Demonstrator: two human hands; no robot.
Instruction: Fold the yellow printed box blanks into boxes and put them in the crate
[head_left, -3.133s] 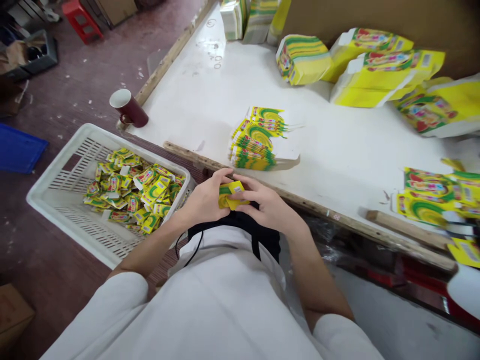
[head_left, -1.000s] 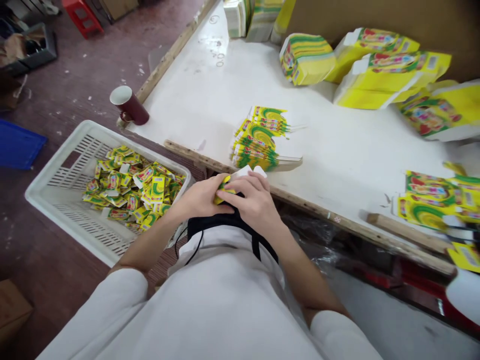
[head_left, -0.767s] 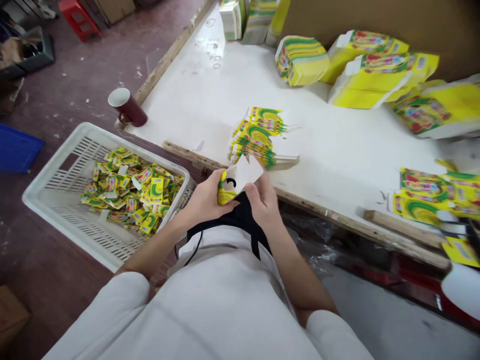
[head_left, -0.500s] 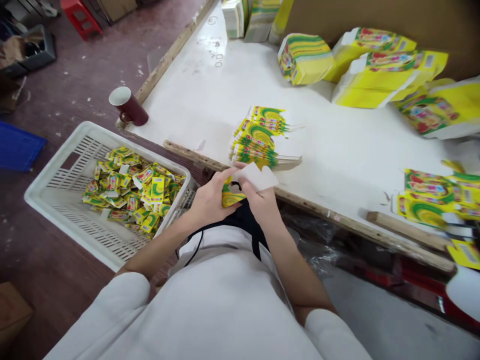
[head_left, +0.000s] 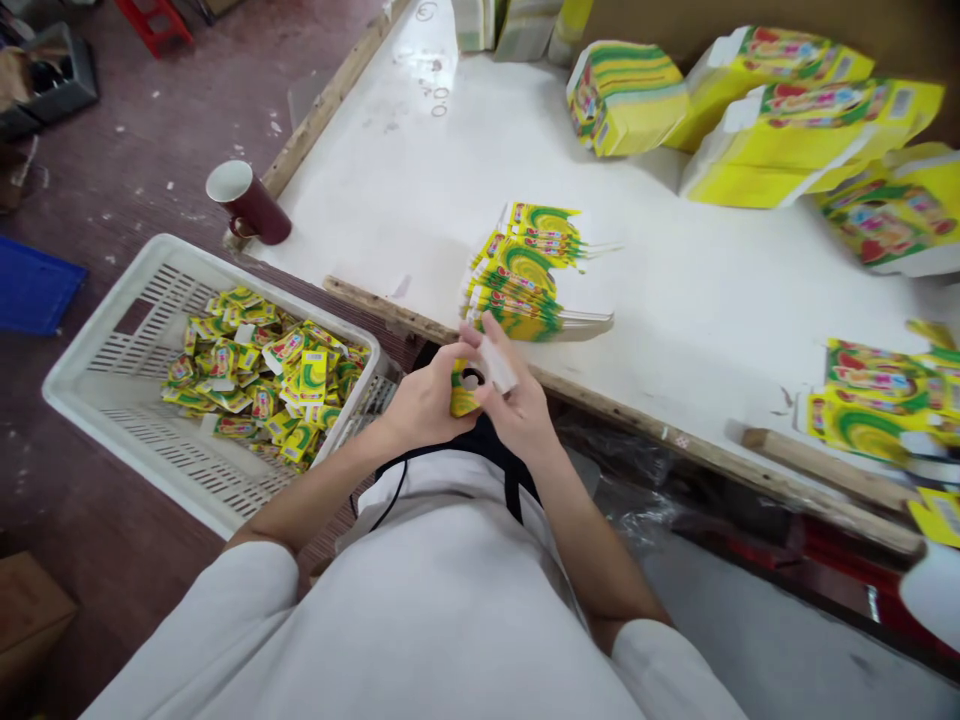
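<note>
At the table's near edge my left hand [head_left: 429,400] is closed on a small yellow-green carton [head_left: 463,392], which has a dark round opening showing. My right hand [head_left: 521,410] meets it from the right, its thumb at the carton and its fingers around a white flap [head_left: 498,366]; whether the flap belongs to that carton is unclear. Just beyond my fingers, a fanned stack of flat yellow-green cartons [head_left: 525,275] lies on the white table [head_left: 360,200]. To the left, a white basket [head_left: 112,370] holds many small folded cartons [head_left: 262,370].
A maroon mug [head_left: 259,212] stands at the table's left corner. Bundles of yellow cartons [head_left: 787,140] line the back right. More flat cartons [head_left: 870,390] and a wooden strip [head_left: 817,465] lie at the right. A wooden edge [head_left: 600,400] borders the table.
The fingers of my right hand have risen and closed in around the white flap, which now shows narrower. My left hand still holds the carton. The view has shifted slightly.
</note>
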